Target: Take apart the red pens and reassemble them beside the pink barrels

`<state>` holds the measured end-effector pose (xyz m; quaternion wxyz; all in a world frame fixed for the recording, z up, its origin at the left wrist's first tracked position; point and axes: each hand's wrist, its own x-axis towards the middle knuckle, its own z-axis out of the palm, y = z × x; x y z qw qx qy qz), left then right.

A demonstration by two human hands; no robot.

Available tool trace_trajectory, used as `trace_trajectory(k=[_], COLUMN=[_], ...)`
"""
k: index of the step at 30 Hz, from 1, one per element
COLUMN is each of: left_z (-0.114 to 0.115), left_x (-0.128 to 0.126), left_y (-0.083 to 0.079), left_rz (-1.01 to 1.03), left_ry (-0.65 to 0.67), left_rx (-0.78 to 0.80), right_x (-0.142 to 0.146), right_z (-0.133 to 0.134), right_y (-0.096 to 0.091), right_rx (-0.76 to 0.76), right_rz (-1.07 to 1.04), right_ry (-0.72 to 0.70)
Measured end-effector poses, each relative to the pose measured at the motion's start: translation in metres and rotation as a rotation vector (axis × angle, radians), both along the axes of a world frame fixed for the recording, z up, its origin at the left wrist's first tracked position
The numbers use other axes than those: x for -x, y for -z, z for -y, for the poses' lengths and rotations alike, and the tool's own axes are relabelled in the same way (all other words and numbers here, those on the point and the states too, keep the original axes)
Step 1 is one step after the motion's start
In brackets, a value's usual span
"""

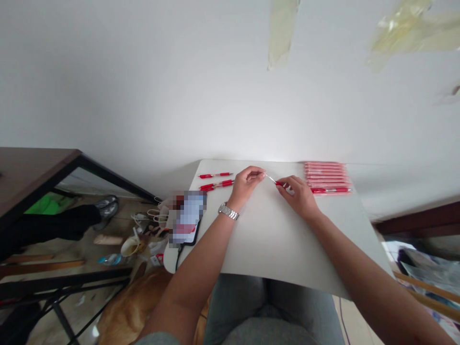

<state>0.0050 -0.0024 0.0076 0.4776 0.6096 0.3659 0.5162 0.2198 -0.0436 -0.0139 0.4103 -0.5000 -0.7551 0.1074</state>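
Over the small white table [273, 239], my left hand [247, 182] pinches one end of a thin pen part [270, 178], a slim clear refill. My right hand [298, 194] is closed on the other end, on a red pen piece [278, 183]. The two hands meet near the table's far edge. A metal watch [228, 211] sits on my left wrist. Three red pens [215, 181] lie on the table left of my left hand. A row of several red pens [327, 177] lies at the far right corner.
A phone [187, 218] with a cable lies at the table's left edge. A wooden desk [32, 177] stands to the left, with another person's leg and shoe [104, 209] beneath it. Cups and clutter [136, 239] cover the floor. A ginger animal [132, 306] lies by my knee.
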Motion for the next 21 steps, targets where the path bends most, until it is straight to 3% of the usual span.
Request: trace_trajectory(k=[13, 17, 21], left_z=[0.001, -0.007, -0.012], left_x=[-0.001, 0.009, 0.022], left_y=[0.001, 0.001, -0.002], left_rz=[-0.038, -0.119, -0.456], left_ry=[0.046, -0.081, -0.309], left_rx=[-0.039, -0.108, -0.291], right_x=[0.001, 0.001, 0.000], right_z=[0.000, 0.000, 0.000], right_y=[0.001, 0.001, 0.001], right_rx=[-0.005, -0.006, -0.009], right_rz=[-0.028, -0.055, -0.079], right_ry=[0.010, 0.019, 0.027])
